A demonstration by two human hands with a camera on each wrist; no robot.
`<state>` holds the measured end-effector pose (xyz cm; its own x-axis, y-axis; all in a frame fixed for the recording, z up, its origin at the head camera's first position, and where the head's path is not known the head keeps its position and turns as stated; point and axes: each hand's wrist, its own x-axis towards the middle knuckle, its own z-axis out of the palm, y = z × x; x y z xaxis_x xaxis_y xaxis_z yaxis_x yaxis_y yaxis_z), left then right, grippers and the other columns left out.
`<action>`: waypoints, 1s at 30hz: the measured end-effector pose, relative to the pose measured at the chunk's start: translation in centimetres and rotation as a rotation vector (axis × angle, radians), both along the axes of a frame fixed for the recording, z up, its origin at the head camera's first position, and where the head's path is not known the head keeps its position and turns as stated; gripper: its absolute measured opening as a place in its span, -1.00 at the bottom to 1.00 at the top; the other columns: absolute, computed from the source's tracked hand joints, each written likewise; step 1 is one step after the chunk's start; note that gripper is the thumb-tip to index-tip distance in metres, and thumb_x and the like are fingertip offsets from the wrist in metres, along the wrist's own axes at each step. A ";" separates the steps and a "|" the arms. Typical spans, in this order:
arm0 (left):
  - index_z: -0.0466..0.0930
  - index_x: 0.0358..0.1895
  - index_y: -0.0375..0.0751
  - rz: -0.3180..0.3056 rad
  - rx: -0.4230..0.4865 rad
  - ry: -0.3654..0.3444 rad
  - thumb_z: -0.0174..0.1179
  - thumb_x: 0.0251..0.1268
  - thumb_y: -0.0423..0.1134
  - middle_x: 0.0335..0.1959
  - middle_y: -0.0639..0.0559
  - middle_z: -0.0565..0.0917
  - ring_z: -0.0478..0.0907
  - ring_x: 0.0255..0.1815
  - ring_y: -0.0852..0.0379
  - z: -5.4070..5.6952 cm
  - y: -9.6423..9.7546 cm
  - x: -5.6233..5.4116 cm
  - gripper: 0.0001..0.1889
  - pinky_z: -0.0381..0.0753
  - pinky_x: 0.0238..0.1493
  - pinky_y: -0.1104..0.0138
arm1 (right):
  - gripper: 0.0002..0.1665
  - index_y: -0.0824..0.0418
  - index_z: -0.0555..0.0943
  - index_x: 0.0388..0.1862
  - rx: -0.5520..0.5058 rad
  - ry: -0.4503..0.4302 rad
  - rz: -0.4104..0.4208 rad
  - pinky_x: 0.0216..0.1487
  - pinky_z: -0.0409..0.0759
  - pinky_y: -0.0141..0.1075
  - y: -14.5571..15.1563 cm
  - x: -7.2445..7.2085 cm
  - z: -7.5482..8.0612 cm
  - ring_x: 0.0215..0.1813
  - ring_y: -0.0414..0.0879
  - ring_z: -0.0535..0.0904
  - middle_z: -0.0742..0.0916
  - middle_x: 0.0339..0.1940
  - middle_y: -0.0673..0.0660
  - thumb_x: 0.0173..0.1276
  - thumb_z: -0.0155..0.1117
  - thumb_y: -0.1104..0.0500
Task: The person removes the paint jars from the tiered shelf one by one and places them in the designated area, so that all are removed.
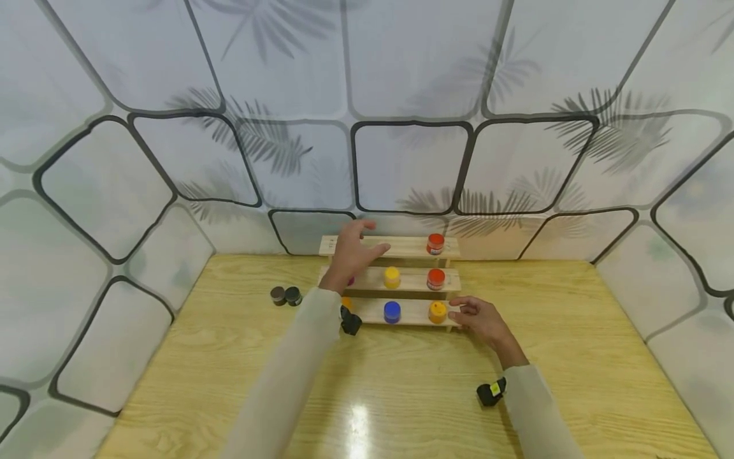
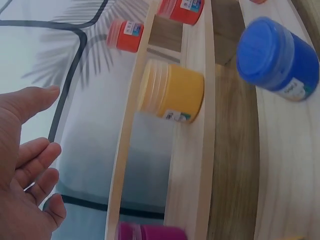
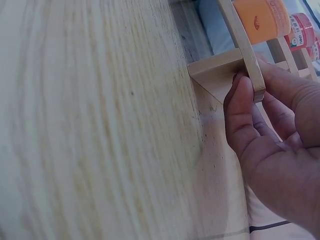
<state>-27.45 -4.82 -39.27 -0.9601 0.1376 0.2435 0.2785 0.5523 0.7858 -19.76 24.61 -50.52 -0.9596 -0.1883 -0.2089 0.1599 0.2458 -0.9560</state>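
A three-tier wooden rack stands on the table, holding several small paint jars. My right hand pinches the right end of its lowest board, thumb and fingers on either side of the wood. Beside that hand sits an orange-yellow jar. My left hand hovers over the left part of the top board, holding nothing, its fingers loosely bent. Below it, a magenta jar is mostly hidden by the wrist in the head view. A yellow jar and a blue jar stand mid-rack.
Two red jars stand toward the right, one on the top board and one on the middle board. Two dark jars sit on the wooden table left of the rack. A patterned cloth wall rises behind.
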 end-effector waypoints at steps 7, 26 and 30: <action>0.49 0.16 -0.23 -0.023 0.020 -0.018 0.37 0.09 -0.12 0.13 -0.10 0.53 0.40 0.19 -0.10 0.1 2.1 -0.5 -0.45 0.43 0.19 0.13 | -0.50 0.47 0.43 0.15 -0.010 0.001 -0.003 -0.23 0.62 -0.32 0.2 0.0 -0.1 -0.35 -0.26 0.53 0.57 -0.43 -0.05 0.32 0.25 0.21; 0.51 0.15 -0.19 -0.084 -0.035 -0.033 0.33 0.14 -0.07 0.12 -0.05 0.56 0.44 0.15 -0.03 -0.5 7.7 -1.3 -0.49 0.47 0.16 0.19 | -0.51 0.43 0.48 0.11 0.016 0.008 -0.017 -0.25 0.63 -0.30 0.1 -0.2 -0.2 -0.36 -0.22 0.55 0.59 -0.43 -0.05 0.29 0.30 0.17; 0.52 0.14 -0.16 -0.083 -0.074 -0.048 0.32 0.15 -0.02 0.14 -0.02 0.56 0.43 0.16 -0.02 -0.4 8.6 -1.3 -0.49 0.47 0.16 0.18 | -0.49 0.43 0.47 0.13 0.017 0.012 -0.007 -0.24 0.63 -0.31 0.2 -0.2 -0.2 -0.35 -0.22 0.55 0.61 -0.41 -0.05 0.29 0.29 0.16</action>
<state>-28.78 3.78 -39.71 -0.9550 0.2331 0.1834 0.2885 0.5861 0.7572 -19.96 24.80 -50.76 -0.9633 -0.1785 -0.2004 0.1499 0.2614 -0.9535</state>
